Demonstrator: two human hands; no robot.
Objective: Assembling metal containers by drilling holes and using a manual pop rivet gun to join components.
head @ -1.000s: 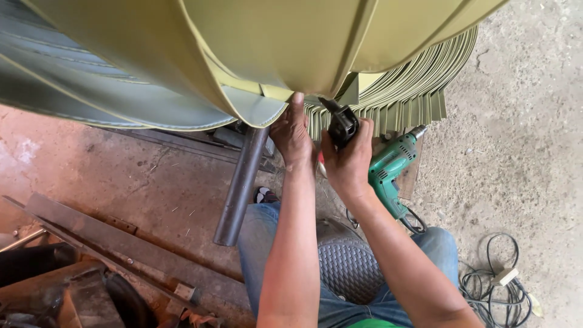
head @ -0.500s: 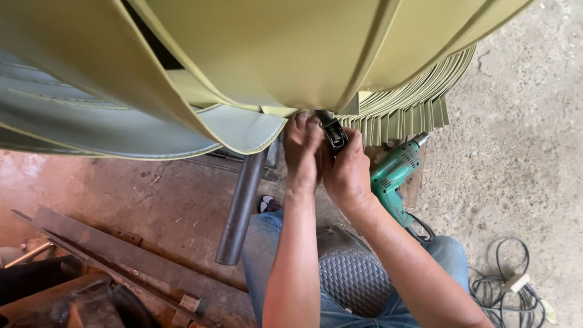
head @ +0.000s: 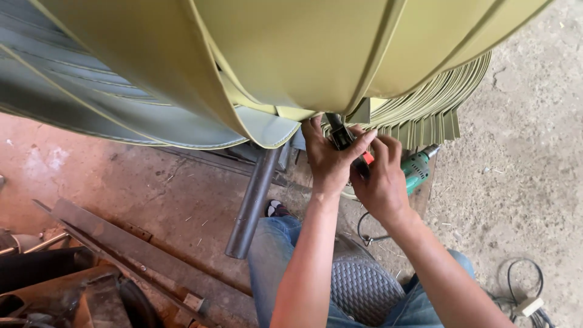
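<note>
- Hand riveter [head: 341, 137], a small dark tool with a red bit on its grip, sat right under the bottom edge of the big yellow-green metal drum [head: 316, 54], where the folded strips met.
- Left hand [head: 328, 161] was curled around the tool's upper part, fingers pressed together, thumb up near the drum edge.
- Right hand [head: 381, 179] was wrapped around the lower grip just beside it, fingers closed on the red part; the two hands touched.
- To do this well, I think the tool's nose should be kept straight up against the metal seam and both hands should squeeze evenly, so it does not slip off.
- Far left on the floor lay dark scrap metal [head: 73, 291] and a long flat steel bar [head: 133, 249].
- A grey steel pipe [head: 254, 203] leaned just left of the left arm, near enough to bump an elbow.
- A grey patterned cushion [head: 364, 288] lay between the knees in blue jeans.
- A green power drill [head: 418, 169] lay behind the right hand, under the stack of cut yellow-green strips [head: 434, 109].
- Black cables [head: 522, 291] curled on the concrete at far right, well apart.
</note>
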